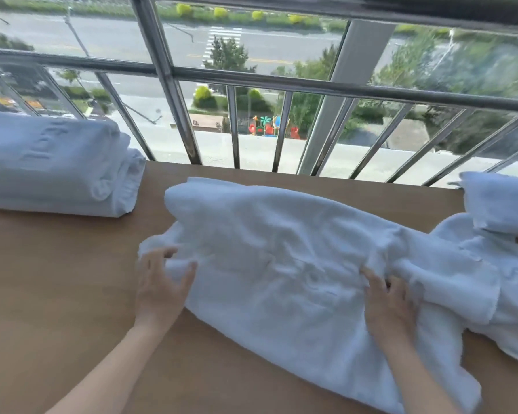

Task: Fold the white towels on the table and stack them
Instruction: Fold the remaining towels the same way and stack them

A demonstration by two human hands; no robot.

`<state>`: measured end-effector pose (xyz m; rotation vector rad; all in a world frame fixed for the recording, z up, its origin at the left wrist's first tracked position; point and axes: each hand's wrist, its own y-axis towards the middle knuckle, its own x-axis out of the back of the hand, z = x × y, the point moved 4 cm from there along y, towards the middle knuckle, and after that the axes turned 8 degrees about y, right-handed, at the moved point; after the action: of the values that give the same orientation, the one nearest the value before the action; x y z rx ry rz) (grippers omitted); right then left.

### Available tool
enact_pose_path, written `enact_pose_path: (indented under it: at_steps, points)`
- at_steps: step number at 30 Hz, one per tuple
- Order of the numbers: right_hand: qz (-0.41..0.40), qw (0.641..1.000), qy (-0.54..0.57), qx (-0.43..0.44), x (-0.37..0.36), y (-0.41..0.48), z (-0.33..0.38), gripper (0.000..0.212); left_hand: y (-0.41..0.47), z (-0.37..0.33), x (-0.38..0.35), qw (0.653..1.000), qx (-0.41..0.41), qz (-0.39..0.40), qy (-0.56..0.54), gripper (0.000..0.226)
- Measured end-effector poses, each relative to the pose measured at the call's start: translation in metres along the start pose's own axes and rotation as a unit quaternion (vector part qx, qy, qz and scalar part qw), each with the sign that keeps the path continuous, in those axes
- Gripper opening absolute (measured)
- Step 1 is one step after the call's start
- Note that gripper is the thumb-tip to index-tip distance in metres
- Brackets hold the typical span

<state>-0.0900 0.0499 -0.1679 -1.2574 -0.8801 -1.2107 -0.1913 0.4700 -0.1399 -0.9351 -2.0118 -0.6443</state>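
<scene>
Stack (57, 165) of folded white towels sits far left on the table (57, 279). Left hand (162, 282) touches the left end of the towel (281, 249) with fingers spread and fairly straight, though blurred. The towel lies crumpled across the table's middle. Right hand (389, 300) digs curled fingers into a fold farther right, gripping the cloth, with its fingertips hidden. Far right, a heap (497, 204) of more white towelling lies against it, near the railing (281, 82).
</scene>
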Motion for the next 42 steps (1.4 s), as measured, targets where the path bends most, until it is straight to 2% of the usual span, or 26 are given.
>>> enact_pose_path:
  at_steps: [2, 4, 6, 8, 11, 13, 15, 19, 21, 24, 26, 28, 29, 32, 37, 40, 42]
  points:
    - [-0.029, 0.997, 0.037, -0.056, -0.001, -0.017, 0.018, 0.058, 0.018, 0.026, -0.009, 0.975, 0.152, 0.08, -0.142, 0.067]
    - [-0.04, 0.995, 0.067, -0.055, -0.009, -0.036, 0.053, 0.059, 0.035, 0.035, -0.016, 0.946, 0.219, 0.136, -0.195, 0.083]
    - [-0.031, 0.997, 0.067, -0.004, -0.021, -0.053, 0.092, 0.056, 0.052, 0.039, -0.021, 0.961, 0.193, 0.156, -0.12, 0.091]
    - [0.013, 0.996, 0.088, 0.034, -0.036, -0.065, 0.129, 0.059, 0.063, 0.041, -0.026, 0.971, 0.143, 0.192, 0.017, 0.093]
    - [0.089, 0.987, 0.126, 0.036, -0.063, -0.08, 0.169, 0.063, 0.07, 0.051, -0.024, 0.945, 0.118, 0.282, 0.119, 0.068]
    - [0.113, 0.987, 0.107, 0.031, -0.074, -0.087, 0.181, 0.069, 0.065, 0.066, -0.012, 0.931, 0.108, 0.313, 0.154, 0.05]
    - [0.114, 0.99, 0.073, 0.039, -0.08, -0.09, 0.184, 0.074, 0.052, 0.091, 0.008, 0.931, 0.108, 0.303, 0.172, 0.05]
    - [0.112, 0.989, 0.046, 0.081, -0.085, -0.105, 0.188, 0.076, 0.009, 0.137, 0.048, 0.934, 0.155, 0.291, 0.134, 0.062]
    - [0.113, 0.989, 0.046, 0.083, -0.086, -0.106, 0.194, 0.069, 0.003, 0.141, 0.051, 0.944, 0.138, 0.28, 0.108, 0.059]
    - [0.047, 0.995, 0.066, 0.056, -0.075, -0.088, 0.203, 0.056, 0.02, 0.13, 0.041, 0.958, 0.122, 0.256, 0.041, 0.054]
    - [0.017, 0.996, 0.079, 0.048, -0.071, -0.073, 0.208, 0.059, 0.041, 0.117, 0.027, 0.951, 0.144, 0.273, -0.014, 0.068]
    - [0.038, 0.995, 0.084, 0.038, -0.076, -0.062, 0.209, 0.067, 0.064, 0.105, 0.012, 0.949, 0.163, 0.266, -0.044, 0.088]
    - [0.047, 0.995, 0.075, 0.038, -0.08, -0.06, 0.208, 0.072, 0.076, 0.1, 0.005, 0.95, 0.17, 0.257, -0.056, 0.092]
    - [0.046, 0.996, 0.067, 0.047, -0.09, -0.064, 0.207, 0.073, 0.109, 0.086, -0.013, 0.947, 0.187, 0.241, -0.105, 0.082]
    - [0.04, 0.996, 0.056, 0.048, -0.092, -0.066, 0.206, 0.075, 0.143, 0.078, -0.029, 0.938, 0.175, 0.233, -0.186, 0.046]
    - [0.03, 0.996, 0.048, 0.065, -0.093, -0.068, 0.209, 0.074, 0.148, 0.09, -0.02, 0.962, 0.14, 0.164, -0.167, 0.032]
    - [0.03, 0.995, 0.036, 0.084, -0.094, -0.072, 0.213, 0.073, 0.141, 0.102, -0.015, 0.964, 0.145, 0.134, -0.177, 0.029]
